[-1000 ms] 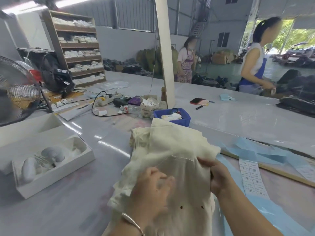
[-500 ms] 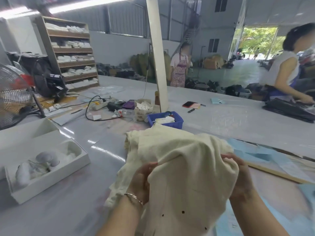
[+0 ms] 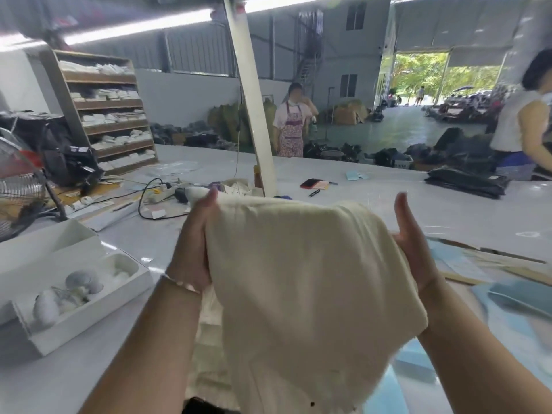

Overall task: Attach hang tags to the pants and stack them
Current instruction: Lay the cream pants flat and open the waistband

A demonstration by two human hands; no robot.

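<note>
Both hands [image 3: 191, 243] [image 3: 413, 249] gripping cream pants [image 3: 298, 282], thumbs up.

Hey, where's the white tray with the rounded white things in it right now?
In the head view, the white tray sits on the table at lower left, left of the left hand holding up the cream pants, in front of the fan.

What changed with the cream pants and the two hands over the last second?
Both hands, left hand and right hand, lifted the cream pants off the table toward the camera, still gripping opposite edges. The white box stayed put.
</note>
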